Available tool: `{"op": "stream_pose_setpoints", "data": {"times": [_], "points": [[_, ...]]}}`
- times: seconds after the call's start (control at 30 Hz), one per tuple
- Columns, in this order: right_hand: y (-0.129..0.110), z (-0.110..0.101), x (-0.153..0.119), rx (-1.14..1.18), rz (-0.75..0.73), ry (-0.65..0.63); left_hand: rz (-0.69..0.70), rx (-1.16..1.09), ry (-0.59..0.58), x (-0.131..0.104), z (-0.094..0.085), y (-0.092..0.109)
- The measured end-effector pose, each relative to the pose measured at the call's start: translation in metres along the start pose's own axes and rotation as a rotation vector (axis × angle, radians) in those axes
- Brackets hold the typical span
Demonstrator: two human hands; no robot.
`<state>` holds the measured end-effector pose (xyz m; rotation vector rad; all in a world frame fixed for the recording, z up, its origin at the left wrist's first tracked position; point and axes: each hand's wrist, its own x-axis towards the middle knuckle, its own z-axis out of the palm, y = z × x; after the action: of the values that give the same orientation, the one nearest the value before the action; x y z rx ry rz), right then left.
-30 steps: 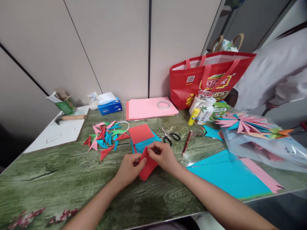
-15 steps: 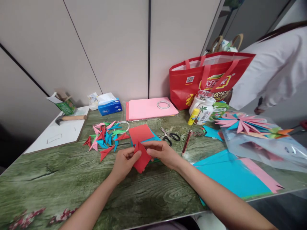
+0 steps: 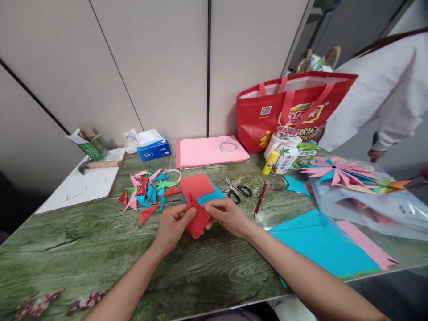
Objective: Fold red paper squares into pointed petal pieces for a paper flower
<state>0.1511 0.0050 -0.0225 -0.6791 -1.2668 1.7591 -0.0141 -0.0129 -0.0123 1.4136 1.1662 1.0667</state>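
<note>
Between my hands, above the table, is a folded piece of red paper (image 3: 198, 221) with a pointed top. My left hand (image 3: 173, 225) pinches its left edge, thumb on the front. On the opposite edge, my right hand (image 3: 228, 216) grips it between thumb and fingers. Just behind lies a stack of square paper (image 3: 198, 183), red on top with blue sheets showing beneath. A pile of folded paper pieces (image 3: 143, 192) in red, pink, blue and green spreads to the left of the stack.
Black-handled scissors (image 3: 238, 191), a dark red pen (image 3: 261, 199) and a yellow glue stick (image 3: 270, 162) lie or stand to the right. Blue sheets (image 3: 321, 243) cover the right front. A hammer (image 3: 102, 164) rests on a white board. Behind the red bag (image 3: 257, 116) stands another person (image 3: 384, 89).
My right thumb and fingers have closed in on the red paper's right edge, and its upper flap now stands in a sharper point. The other person's hand has shifted slightly right.
</note>
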Motion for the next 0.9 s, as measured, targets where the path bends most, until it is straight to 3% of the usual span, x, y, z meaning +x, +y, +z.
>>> {"op": "stream_pose_setpoints", "data": {"times": [0.17, 0.3, 0.5, 0.6, 0.7, 0.9], "points": [[0.003, -0.002, -0.001, 0.125, 0.099, 0.022, -0.019, 0.016, -0.066, -0.001, 0.002, 0.006], [0.006, -0.001, 0.0, 0.096, 0.123, 0.078, 0.025, 0.075, -0.064, -0.002, 0.003, 0.01], [0.003, -0.001, 0.001, 0.078, 0.135, 0.088, -0.028, 0.023, -0.053, -0.002, 0.004, 0.007], [0.0, 0.004, 0.0, 0.003, 0.011, 0.153, -0.043, -0.015, 0.038, 0.0, 0.004, 0.0], [-0.001, 0.012, -0.003, -0.22, -0.162, 0.251, 0.005, -0.042, 0.155, 0.002, 0.001, -0.007], [0.005, 0.017, -0.007, -0.574, -0.365, 0.414, -0.029, -0.067, 0.111, 0.001, 0.002, -0.01]]}}
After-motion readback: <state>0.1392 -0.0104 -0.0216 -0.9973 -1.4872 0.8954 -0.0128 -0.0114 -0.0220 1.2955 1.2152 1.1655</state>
